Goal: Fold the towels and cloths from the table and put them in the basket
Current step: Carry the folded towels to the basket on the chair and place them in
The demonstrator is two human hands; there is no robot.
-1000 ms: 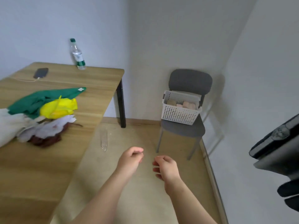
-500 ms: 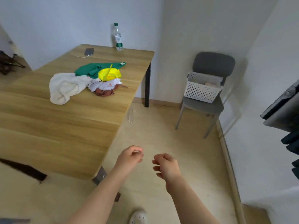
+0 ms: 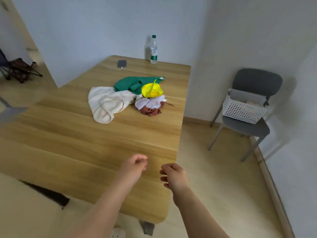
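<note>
Moved: my view has swung left since the earlier frames, so the table [image 3: 68, 143] now fills the middle and both hands hang over its near right corner instead of the floor; the pile lies as it did
Task things: white towel [image 3: 106, 103], green cloth [image 3: 132, 83], yellow cloth [image 3: 151, 90], spotted cloth [image 3: 151, 102] and dark red cloth [image 3: 151, 111] are heaped together mid-table, all unfolded; the basket [image 3: 243, 110] sits on the grey chair [image 3: 257, 81], well apart from the table, with something pale already inside
Risk one: the cloths overlap, so pulling one out could drag its neighbours along, and the red one lies near the right edge
Risk two: I judge the basket sits tilted on the seat, so a careless drop could tip it or undo a fold
Left hand [image 3: 135, 166]: fingers [image 3: 143, 160] loosely curled towards the thumb, holding nothing, above the tabletop
Right hand [image 3: 173, 176]: fingers [image 3: 164, 169] loosely curled, empty; I cannot tell whether it brushes the table edge
</note>
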